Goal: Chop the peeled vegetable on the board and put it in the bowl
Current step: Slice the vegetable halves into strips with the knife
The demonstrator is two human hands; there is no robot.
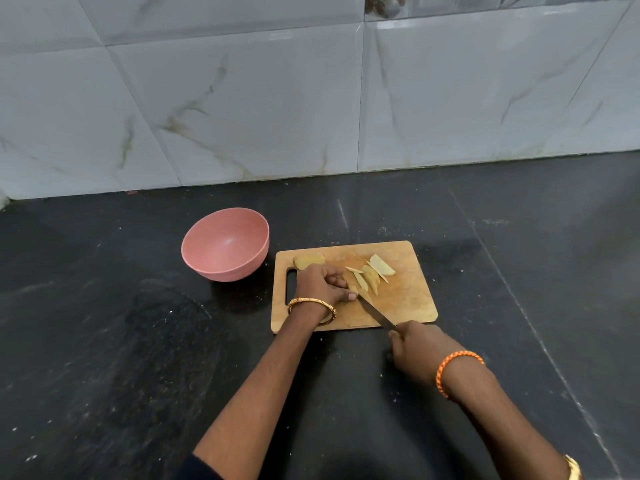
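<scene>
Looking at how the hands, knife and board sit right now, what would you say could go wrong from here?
The left hand pins the piece being cut with its fingertips right beside the knife blade, so a slip could nick them. The cut slices lie loose near the blade and could scatter. The bowl is empty and off the cutting board, so pieces may drop on the counter in transfer.
</scene>
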